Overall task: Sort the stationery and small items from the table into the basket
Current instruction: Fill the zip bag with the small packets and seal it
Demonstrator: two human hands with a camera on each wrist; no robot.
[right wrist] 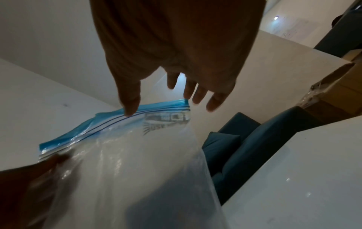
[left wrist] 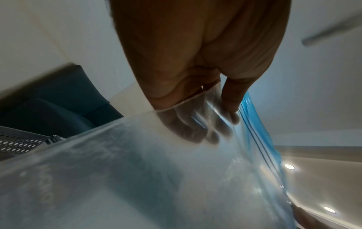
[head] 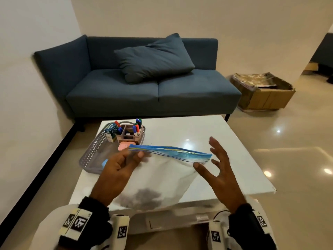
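Observation:
A clear zip bag (head: 162,177) with a blue seal strip (head: 171,152) hangs above the white table (head: 225,134). My left hand (head: 131,156) pinches its left top corner, thumb in front and fingers behind the plastic. In the left wrist view those fingers (left wrist: 188,133) show through the bag (left wrist: 137,170). My right hand (head: 219,166) is spread beside the bag's right end and holds nothing. In the right wrist view its thumb (right wrist: 129,106) lies at the seal strip (right wrist: 109,120); contact is unclear. The grey perforated basket (head: 90,159) sits at the table's left.
In the basket stand a pink organizer (head: 128,135) with markers, a small green box (head: 110,132) and a pink flat case (head: 126,146). A dark blue sofa (head: 144,91) stands behind the table. A cardboard box (head: 264,94) sits on the floor to the right.

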